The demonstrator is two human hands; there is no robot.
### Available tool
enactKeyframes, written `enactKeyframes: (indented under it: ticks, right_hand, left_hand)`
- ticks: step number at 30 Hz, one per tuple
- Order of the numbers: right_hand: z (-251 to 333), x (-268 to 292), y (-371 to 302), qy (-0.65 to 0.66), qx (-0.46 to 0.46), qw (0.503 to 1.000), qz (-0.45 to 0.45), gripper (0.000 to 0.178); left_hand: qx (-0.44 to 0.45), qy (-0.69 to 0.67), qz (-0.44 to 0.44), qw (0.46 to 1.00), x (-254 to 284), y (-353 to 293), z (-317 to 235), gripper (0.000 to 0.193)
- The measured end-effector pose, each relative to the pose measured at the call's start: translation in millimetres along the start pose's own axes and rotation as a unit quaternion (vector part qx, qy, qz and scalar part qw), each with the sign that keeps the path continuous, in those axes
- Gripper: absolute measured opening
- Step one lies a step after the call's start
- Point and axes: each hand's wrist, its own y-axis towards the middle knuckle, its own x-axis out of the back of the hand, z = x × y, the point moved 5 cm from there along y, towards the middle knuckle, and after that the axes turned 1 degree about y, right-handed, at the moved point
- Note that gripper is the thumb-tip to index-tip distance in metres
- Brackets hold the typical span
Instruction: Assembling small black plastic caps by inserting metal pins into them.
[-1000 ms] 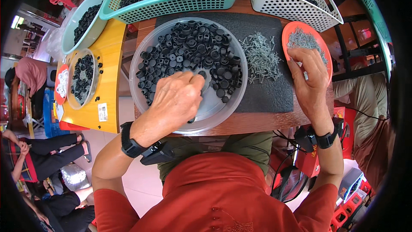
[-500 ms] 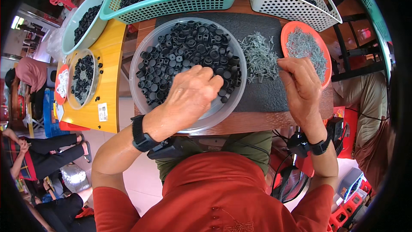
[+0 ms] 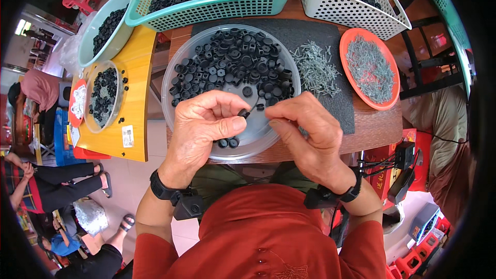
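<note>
My left hand (image 3: 194, 126) is over the near side of a clear round tub (image 3: 168, 101), pinching a small black plastic cap (image 3: 244, 114) between thumb and forefinger. Opposite it, my right hand (image 3: 312, 134) has thumb and forefinger pressed together, fingertips facing the cap; whatever they hold is too small to make out. Many black plastic parts (image 3: 227, 62) fill the far part of the tub, and a few lie on its bare floor near my left thumb. Beside the tub, a pile of thin silver metal pins (image 3: 315, 70) rests on a dark mat (image 3: 330, 119).
An orange plate (image 3: 370, 102) of similar pins stands right of the mat. Behind are a teal basket (image 3: 217, 8) and a white basket (image 3: 356, 18) of black parts. On the yellow table (image 3: 137, 98) at left stand a pale basin (image 3: 116, 46) and a smaller clear bowl (image 3: 118, 98).
My left hand has come back from the parts in the tub and now shows a black cap in its fingertips. My right hand has moved left from beside the pins to meet it.
</note>
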Motion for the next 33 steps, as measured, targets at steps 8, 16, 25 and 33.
enactKeyframes:
  ticks: [8,16,25,33]
  right_hand:
    - [1,-19,2,0.025,0.002,1.0,-0.011,0.02]
    - [6,-21,4,-0.015,0.039,0.999,-0.028,0.021]
    - [7,-19,4,-0.028,0.042,0.998,-0.023,0.022]
    - [3,-22,0,-0.028,0.073,0.996,-0.044,0.024]
  left_hand:
    - [0.016,-0.083,0.004,0.996,-1,-1,9,0.021]
    - [0.036,-0.115,0.005,0.993,-4,-6,16,0.022]
    - [0.025,-0.12,-0.023,0.992,-6,-10,18,0.019]
    - [0.029,-0.077,-0.04,0.996,-9,-12,15,0.019]
